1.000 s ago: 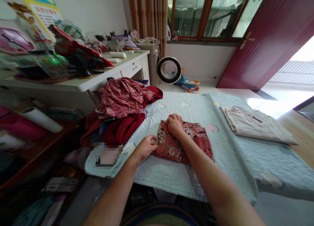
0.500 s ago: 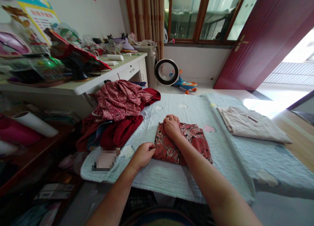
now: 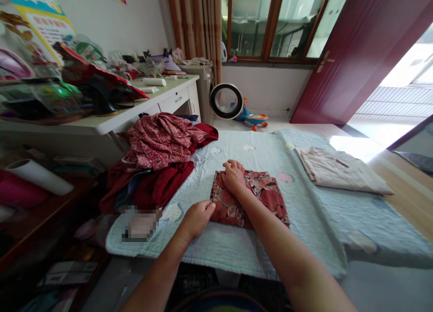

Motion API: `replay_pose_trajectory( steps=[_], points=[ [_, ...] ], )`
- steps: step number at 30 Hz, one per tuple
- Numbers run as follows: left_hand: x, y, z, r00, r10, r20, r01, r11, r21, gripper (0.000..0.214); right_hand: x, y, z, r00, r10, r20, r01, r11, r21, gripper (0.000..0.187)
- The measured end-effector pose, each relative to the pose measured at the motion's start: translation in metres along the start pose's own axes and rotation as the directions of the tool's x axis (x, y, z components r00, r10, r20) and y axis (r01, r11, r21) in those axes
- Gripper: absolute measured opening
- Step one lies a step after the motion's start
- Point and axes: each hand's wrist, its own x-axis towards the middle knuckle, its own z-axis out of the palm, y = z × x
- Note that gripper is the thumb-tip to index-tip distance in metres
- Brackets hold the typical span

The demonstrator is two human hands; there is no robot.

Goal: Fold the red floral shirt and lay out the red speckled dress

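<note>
Head view: 2 hands at a folded floral garment on a pale blue quilt.
The garment lies flat near the quilt's front edge, between a heap of red clothes to its left and a folded beige garment to its right. The right hand rests on its upper left part, that grip loose, fingers slightly bent and holding nothing. The left hand is at its left edge, thumb and fingers drawn together; I cannot tell whether that grip pinches the fabric. A pixelated item lies at the quilt's left corner. Behind the heap stands a cluttered white surface; beyond the quilt are a round washer door, swung open, and a blue-and-orange toy.
</note>
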Motion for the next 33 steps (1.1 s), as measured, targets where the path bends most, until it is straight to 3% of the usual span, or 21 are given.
replay_pose_trajectory(
  steps=[4,7,10,14,16,18,21,23,25,28,30,33],
  points=[
    [-0.002,0.005,0.007,0.995,0.025,-0.093,-0.019,0.998,0.063,0.025,-0.007,0.012,-0.015,0.993,0.051,-0.105,-0.034,0.986,0.162,0.033],
    [0.0,0.0,0.013,0.993,0.025,-0.115,-0.029,0.999,-0.037,0.025,-0.02,0.042,-0.036,0.971,0.109,-0.214,-0.048,0.962,0.269,0.028],
    [0.003,-0.007,0.016,0.997,-0.04,-0.069,0.025,0.977,-0.21,0.032,-0.039,0.083,-0.06,0.917,0.294,-0.271,-0.206,0.928,0.31,0.026],
    [0.005,-0.015,0.012,0.998,-0.059,0.0,0.056,0.946,-0.319,0.035,-0.064,0.122,-0.077,0.843,0.509,-0.171,-0.434,0.833,0.344,0.031],
    [0.005,-0.014,0.008,0.998,-0.062,0.011,0.063,0.97,-0.233,0.03,-0.075,0.13,-0.078,0.83,0.544,-0.12,-0.469,0.798,0.378,0.032],
    [0.003,-0.011,0.004,0.997,-0.082,-0.004,0.082,0.996,-0.023,0.023,-0.083,0.132,-0.077,0.836,0.542,-0.086,-0.466,0.785,0.409,0.03],
    [-0.001,-0.003,0.002,0.994,-0.097,-0.059,0.11,0.948,0.299,0.025,-0.091,0.133,-0.075,0.842,0.537,-0.046,-0.473,0.777,0.415,0.029],
    [-0.004,0.001,0.006,0.989,0.001,-0.149,0.066,0.895,0.441,0.035,-0.094,0.134,-0.076,0.834,0.551,-0.027,-0.494,0.767,0.409,0.03],
    [-0.005,0.002,0.011,0.956,0.203,-0.213,-0.054,0.833,0.55,0.047,-0.096,0.136,-0.079,0.823,0.568,-0.016,-0.511,0.752,0.417,0.033],
    [-0.004,-0.006,0.021,0.9,0.429,-0.075,-0.295,0.726,0.622,0.058,-0.098,0.141,-0.086,0.811,0.583,-0.036,-0.516,0.743,0.426,0.036],
    [-0.001,-0.016,0.026,0.9,0.431,0.058,-0.376,0.704,0.602,0.058,-0.1,0.144,-0.09,0.812,0.581,-0.065,-0.508,0.756,0.414,0.037],
    [0.003,-0.026,0.028,0.925,0.356,0.136,-0.367,0.738,0.566,0.06,-0.106,0.152,-0.092,0.827,0.556,-0.083,-0.49,0.786,0.377,0.035]
  ],
)
